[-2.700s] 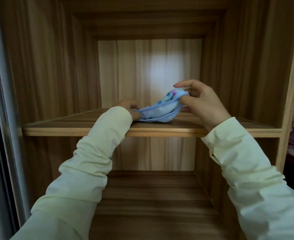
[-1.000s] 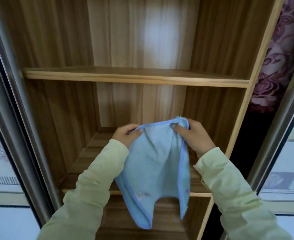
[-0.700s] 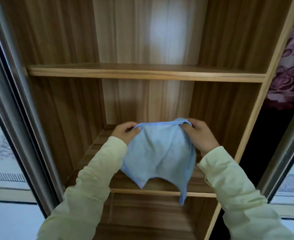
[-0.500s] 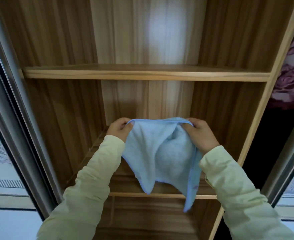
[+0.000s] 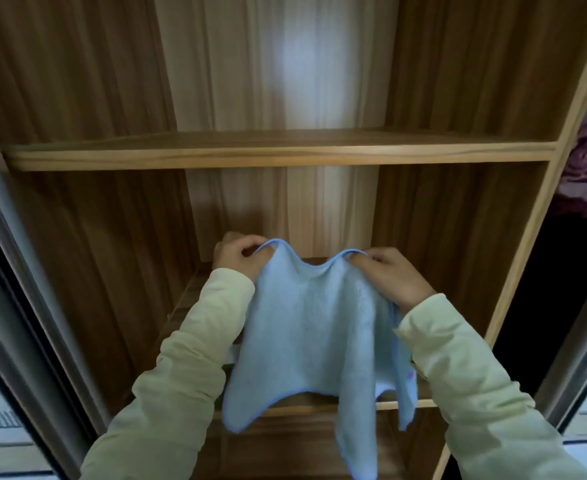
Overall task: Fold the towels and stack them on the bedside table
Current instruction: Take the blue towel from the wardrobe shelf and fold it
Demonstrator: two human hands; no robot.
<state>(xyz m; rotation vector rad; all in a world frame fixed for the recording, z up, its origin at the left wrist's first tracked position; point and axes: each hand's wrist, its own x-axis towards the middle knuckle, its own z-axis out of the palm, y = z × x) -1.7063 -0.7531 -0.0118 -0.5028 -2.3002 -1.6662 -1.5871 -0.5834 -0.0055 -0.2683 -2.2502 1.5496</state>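
Task looks barely begun: left hand (image 5: 238, 259) at ten o'clock and right hand (image 5: 387, 277) at two o'clock pinch the hanging, unfolded pale-blue terry towel (image 5: 314, 334); no stack in view.

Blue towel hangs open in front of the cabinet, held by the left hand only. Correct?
No. Head view shows both hands on it: left hand and right hand each pinch a top corner of the blue towel, hanging open in front of the cabinet.

A tall wooden cupboard (image 5: 458, 81) has two brown shelves. The top shelf (image 5: 285, 152) is wide and flat. A blue towel (image 5: 312, 334) hides part of the lower shelf (image 5: 186, 303).
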